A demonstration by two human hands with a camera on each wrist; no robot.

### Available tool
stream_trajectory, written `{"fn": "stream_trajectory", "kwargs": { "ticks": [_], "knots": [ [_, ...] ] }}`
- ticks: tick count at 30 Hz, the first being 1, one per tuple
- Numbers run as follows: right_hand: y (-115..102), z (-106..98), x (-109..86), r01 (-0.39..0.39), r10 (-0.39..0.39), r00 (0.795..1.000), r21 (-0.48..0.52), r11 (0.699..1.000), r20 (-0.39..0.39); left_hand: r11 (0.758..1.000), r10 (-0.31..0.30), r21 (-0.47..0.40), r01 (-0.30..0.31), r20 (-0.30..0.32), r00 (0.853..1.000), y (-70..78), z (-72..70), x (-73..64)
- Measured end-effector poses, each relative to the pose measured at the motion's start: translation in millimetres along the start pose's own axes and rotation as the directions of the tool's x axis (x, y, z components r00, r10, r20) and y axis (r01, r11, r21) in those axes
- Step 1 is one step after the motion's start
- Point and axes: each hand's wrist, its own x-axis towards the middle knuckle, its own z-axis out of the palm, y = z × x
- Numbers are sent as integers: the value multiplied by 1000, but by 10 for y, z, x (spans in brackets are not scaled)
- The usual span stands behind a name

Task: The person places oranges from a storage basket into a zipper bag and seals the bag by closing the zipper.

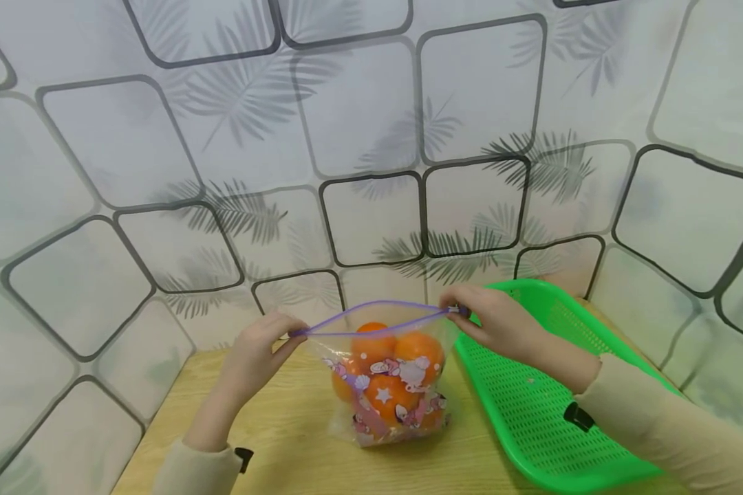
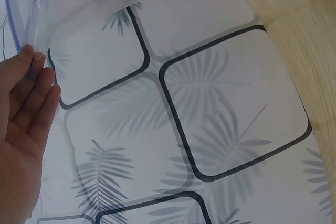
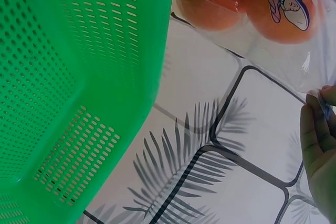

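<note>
A clear zip bag (image 1: 402,430) with a purple zip edge and printed cartoon figures stands upright on the table, its mouth parted. Several oranges (image 1: 389,399) fill its lower part. My left hand (image 1: 261,350) pinches the left end of the zip edge between thumb and fingers. At the opposite end, my right hand (image 1: 498,323) pinches the corner by the slider. In the left wrist view, the left hand (image 2: 26,108) holds the film at the edge. The right wrist view shows oranges (image 3: 283,9) through the film, with the right hand (image 3: 321,135) gripping the bag's corner.
A green perforated plastic basket (image 1: 501,419) sits to the right of the bag, partly under my right forearm. The wooden table (image 1: 272,440) meets walls (image 1: 371,220) covered in a square-and-leaf pattern behind and at both sides.
</note>
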Motion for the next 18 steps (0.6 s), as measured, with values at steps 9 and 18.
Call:
{"fn": "stream_trajectory", "kwargs": {
  "ticks": [9,18],
  "knots": [
    [-37,-48,1,-189,187,978,8,982,96,1000,17,5,-17,23,1000,34,-69,-4],
    [-15,15,27,-377,356,924,180,909,136,1000,5,-14,-5,30,1000,20,-120,-40]
  ]
}}
